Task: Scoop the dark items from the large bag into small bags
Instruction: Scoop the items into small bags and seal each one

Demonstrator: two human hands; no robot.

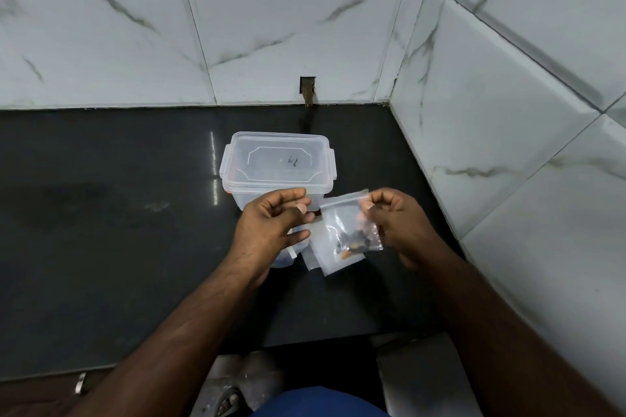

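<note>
My right hand [394, 223] pinches the top right corner of a small clear zip bag [345, 217] held above the counter; dark and a few orange items [354, 242] lie in its bottom. My left hand [271, 223] hovers just left of the bag with fingers loosely curled, holding nothing. Under the held bag, more small clear bags [325, 259] lie flat on the counter. Part of another plastic bag with bluish contents [288, 256] shows below my left hand, mostly hidden by it.
A clear plastic box with a clipped lid [276, 162] stands on the black counter [118, 230] just behind my hands. White marbled tile walls close the back and the right side. The counter's front edge runs under my forearms.
</note>
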